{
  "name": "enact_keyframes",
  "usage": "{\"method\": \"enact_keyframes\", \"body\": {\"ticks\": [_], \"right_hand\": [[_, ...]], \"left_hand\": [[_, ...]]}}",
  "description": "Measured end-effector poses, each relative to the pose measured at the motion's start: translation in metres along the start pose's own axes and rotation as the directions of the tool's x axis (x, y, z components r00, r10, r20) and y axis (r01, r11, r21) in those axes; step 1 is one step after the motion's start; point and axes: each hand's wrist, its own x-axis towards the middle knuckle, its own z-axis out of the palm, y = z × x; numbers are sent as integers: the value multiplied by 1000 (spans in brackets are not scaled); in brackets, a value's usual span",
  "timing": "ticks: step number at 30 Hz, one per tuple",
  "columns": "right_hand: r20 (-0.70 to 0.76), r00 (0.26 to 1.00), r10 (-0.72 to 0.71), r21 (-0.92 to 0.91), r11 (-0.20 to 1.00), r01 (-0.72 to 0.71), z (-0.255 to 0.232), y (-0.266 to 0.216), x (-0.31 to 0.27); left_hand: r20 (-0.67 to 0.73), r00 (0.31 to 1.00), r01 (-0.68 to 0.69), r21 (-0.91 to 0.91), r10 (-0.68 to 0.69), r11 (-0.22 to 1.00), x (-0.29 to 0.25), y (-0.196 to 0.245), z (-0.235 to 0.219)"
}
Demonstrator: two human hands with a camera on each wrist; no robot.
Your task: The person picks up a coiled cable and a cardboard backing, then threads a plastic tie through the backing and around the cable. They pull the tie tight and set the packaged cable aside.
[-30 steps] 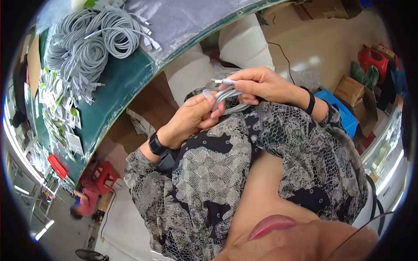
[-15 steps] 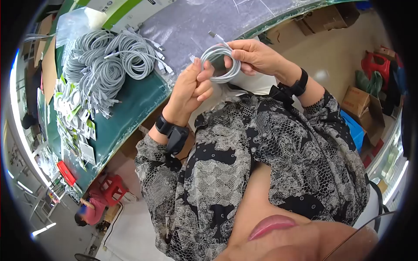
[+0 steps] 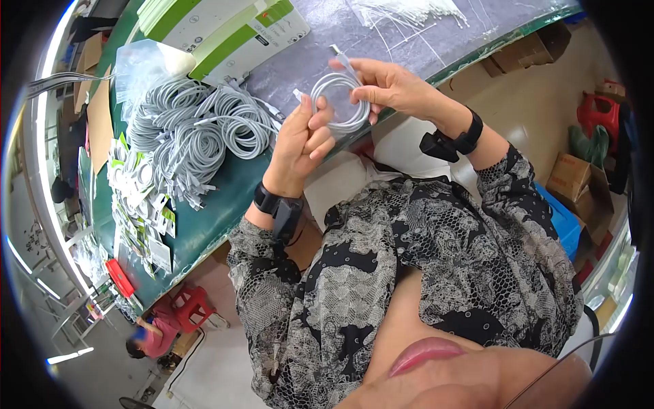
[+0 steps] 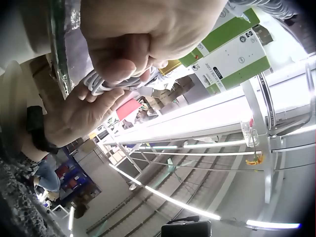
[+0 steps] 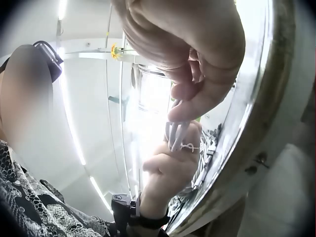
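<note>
A grey cable wound into a round coil (image 3: 351, 125) is held up between both hands, over the near table edge in the head view. My left hand (image 3: 304, 136) pinches its left side between thumb and fingers, with a white connector end (image 3: 298, 93) poking out above the thumb. On the coil's other side, my right hand (image 3: 392, 85) grips it near the metal-tipped plug (image 3: 338, 53), which points up. The right wrist view shows the fingertips on cable strands (image 5: 174, 133) and a thin white loop (image 5: 190, 146) beside the left hand.
Left on the green table lies a heap of similar coiled grey cables (image 3: 184, 140), with green-and-white packets (image 3: 139, 187) before it. Behind stand a green-and-white box (image 3: 238, 44) and a clear plastic bag (image 3: 139, 68). Thin white strips (image 3: 409, 12) lie at the back.
Both hands have risen with the cable coil from above the lap to the table edge, and the coil now shows as a round ring. The head view has shifted to show more of the table.
</note>
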Motion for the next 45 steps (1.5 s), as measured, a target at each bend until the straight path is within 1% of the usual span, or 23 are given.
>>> {"method": "enact_keyframes", "body": {"ticks": [3, 7, 9, 11, 13, 16, 18, 19, 21, 22, 23, 24, 25, 27, 29, 31, 33, 35, 39, 41, 42, 43, 45], "right_hand": [[-27, 999, 35, -8, 999, -35, -3, -2, 5], [-94, 996, -13, -32, 999, 10, -3, -1, 12], [-94, 996, -8, 24, 1000, 10, -7, 5, 18], [20, 998, 63, 202, 977, -66, -11, 5, 19], [30, 997, 71, 235, 969, -76, -11, 2, 17], [20, 997, 75, 283, 956, -78, -9, -2, 19], [-6, 997, 76, 294, 953, -71, -7, -1, 18], [-20, 998, 51, 320, 946, -42, -8, 1, 19], [-29, 999, 18, 342, 940, -7, -8, 5, 22], [-40, 999, -6, 354, 935, 20, -9, 6, 20], [-51, 998, -31, 364, 930, 48, -9, 5, 20], [-48, 998, -39, 360, 931, 54, -9, 4, 20], [-87, 994, -59, 367, 926, 87, -8, 3, 20], [-126, 989, -83, 370, 921, 124, -5, 3, 18], [-138, 987, -85, 337, 933, 128, -4, 1, 19], [-127, 988, -84, 304, 945, 120, 0, 5, 19], [-116, 991, -73, 276, 956, 103, 6, 9, 16], [-142, 990, -2, 385, 921, 57, 8, 11, 14], [-87, 996, 15, 402, 915, 21, 1, 30, 13], [-121, 991, 54, 389, 921, -2, -1, 30, 20], [-143, 989, 39, 307, 952, 7, 3, 21, 19], [-142, 989, 41, 308, 952, 5, 4, 13, 17], [-187, 980, -75, -40, 997, 69, 8, 3, 15]], "left_hand": [[-15, 1000, 15, 5, -14, 1000, 3, 9, 6], [3, 999, -36, -22, 36, 999, 12, 17, 4], [82, 995, -35, -170, 50, 985, 17, 18, 0], [107, 992, -50, -167, 69, 985, 20, 19, -4], [128, 988, -70, -161, 91, 984, 20, 22, -4], [100, 990, -83, -114, 94, 990, 21, 22, -3], [240, 967, -23, -236, 81, 972, 24, 18, -5], [243, 966, -26, -233, 84, 972, 23, 17, 0], [51, 984, -158, -161, 169, 974, 19, 19, 13], [56, 983, -165, -159, 176, 973, 18, 17, 20], [-35, 956, -288, 65, 291, 955, 17, 15, 26], [-98, 904, -373, 295, 416, 880, 17, 12, 30], [-93, 903, -377, 299, 420, 877, 18, 10, 30], [-137, 838, -361, 588, 528, 724, 20, 2, 23], [-152, 843, -351, 571, 516, 742, 21, -7, 22], [-134, 875, -304, 596, 466, 743, 22, -15, 32], [-132, 855, -319, 631, 502, 708, 26, -18, 28], [-133, 893, -264, 618, 430, 740, 29, -21, 24], [-149, 925, -174, 650, 349, 740, 22, -27, 21], [-210, 930, -143, 547, 301, 825, 27, -23, 18], [-206, 930, -148, 550, 305, 822, 28, -20, 22], [-193, 920, -169, 588, 340, 791, 26, -20, 26], [-177, 913, -181, 630, 367, 755, 21, -20, 28]]}}
